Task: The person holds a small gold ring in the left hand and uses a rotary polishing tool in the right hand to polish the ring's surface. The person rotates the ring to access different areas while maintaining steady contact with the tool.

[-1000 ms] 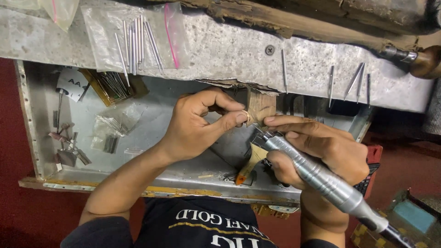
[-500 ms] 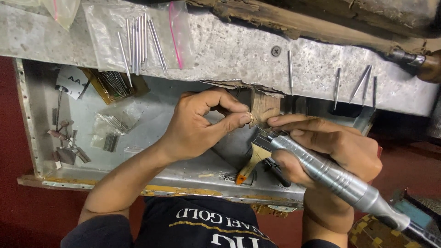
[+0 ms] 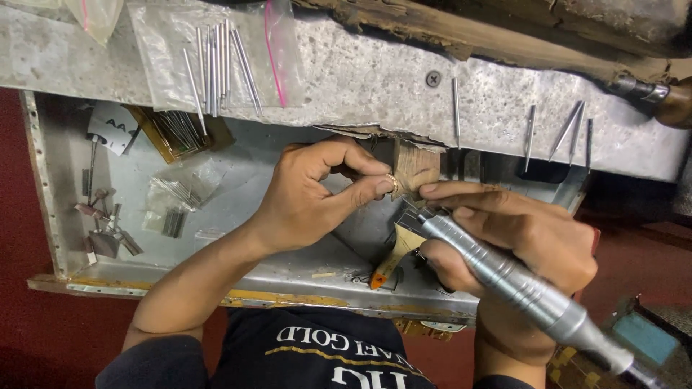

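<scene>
A clear plastic bag [image 3: 216, 61] with a pink strip lies on my counter [image 3: 375, 79]. A white label [image 3: 113, 127] and small clear packets [image 3: 176, 202] sit in the tray [image 3: 43, 187] below.

right hand [image 3: 519, 238] edged nearer the ring [image 3: 393, 182]

A single head-worn camera looks steeply down, close over the left hand [image 3: 310, 194] and right hand [image 3: 519, 238], facing a metal tray [image 3: 238, 173] and workbench edge [image 3: 375, 79] beyond.
</scene>
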